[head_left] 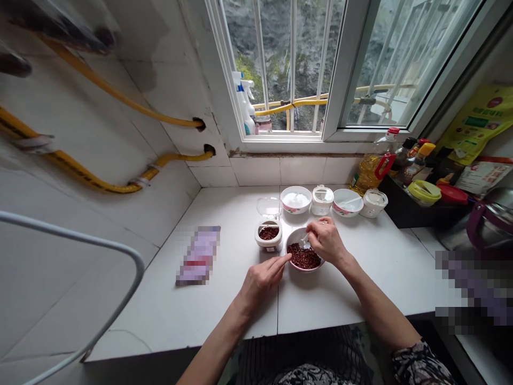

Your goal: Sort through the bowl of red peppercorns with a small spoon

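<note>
A bowl [294, 239] with dark red grains or peppercorn-like pieces [303, 259] in it stands on the counter. My right hand [326, 239] is closed around the handle of a small pale spoon [305, 242], whose head is in the bowl among the grains. My left hand [262, 278] lies on the near left side, its fingers stretched out and a fingertip touching the bowl's rim; its thumb is hidden. Just left of the bowl sits a white seasoning jar [268, 245] with its clear lid [269, 206] up, holding the same dark red pieces.
Behind stand a bowl of white powder [295, 200], a jar [322, 200], a bowl with a spoon [348, 203] and another jar [374, 203]. An oil bottle [368, 168] and a black rack [401, 206] of condiments are right. A purple packet [199, 255] lies left.
</note>
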`<action>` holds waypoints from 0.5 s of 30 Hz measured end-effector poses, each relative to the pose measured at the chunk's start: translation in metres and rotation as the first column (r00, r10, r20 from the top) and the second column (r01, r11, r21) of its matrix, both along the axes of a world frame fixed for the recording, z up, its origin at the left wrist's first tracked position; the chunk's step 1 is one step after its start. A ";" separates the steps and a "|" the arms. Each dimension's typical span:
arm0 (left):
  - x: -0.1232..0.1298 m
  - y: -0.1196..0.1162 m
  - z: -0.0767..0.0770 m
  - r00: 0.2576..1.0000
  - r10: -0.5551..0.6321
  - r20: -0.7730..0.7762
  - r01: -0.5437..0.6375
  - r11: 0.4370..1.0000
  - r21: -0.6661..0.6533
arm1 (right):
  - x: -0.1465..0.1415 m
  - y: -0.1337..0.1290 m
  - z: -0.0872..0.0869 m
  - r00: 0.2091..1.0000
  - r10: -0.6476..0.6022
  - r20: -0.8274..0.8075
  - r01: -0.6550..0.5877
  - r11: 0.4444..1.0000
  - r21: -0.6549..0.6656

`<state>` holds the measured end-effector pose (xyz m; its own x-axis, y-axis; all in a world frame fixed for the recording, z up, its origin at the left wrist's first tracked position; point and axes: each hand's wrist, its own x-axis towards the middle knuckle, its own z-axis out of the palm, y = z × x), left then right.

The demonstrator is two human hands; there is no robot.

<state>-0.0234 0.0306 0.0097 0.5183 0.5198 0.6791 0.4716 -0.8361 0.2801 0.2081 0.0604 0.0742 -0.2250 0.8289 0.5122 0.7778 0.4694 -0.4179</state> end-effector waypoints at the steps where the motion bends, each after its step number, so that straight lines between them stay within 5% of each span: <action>1: 0.000 0.000 0.000 1.000 0.001 0.000 -0.001 1.000 -0.001 | -0.002 0.001 -0.002 1.000 0.017 -0.008 -0.017 1.000 -0.015; 11: 0.000 -0.001 0.003 1.000 0.005 -0.005 -0.005 1.000 -0.021 | 0.006 0.000 0.004 0.930 -0.073 -0.361 0.017 0.988 -0.157; 15: -0.001 -0.001 0.001 1.000 0.005 -0.004 -0.005 1.000 -0.013 | 0.006 0.000 0.004 0.923 -0.117 -0.366 0.058 0.984 -0.170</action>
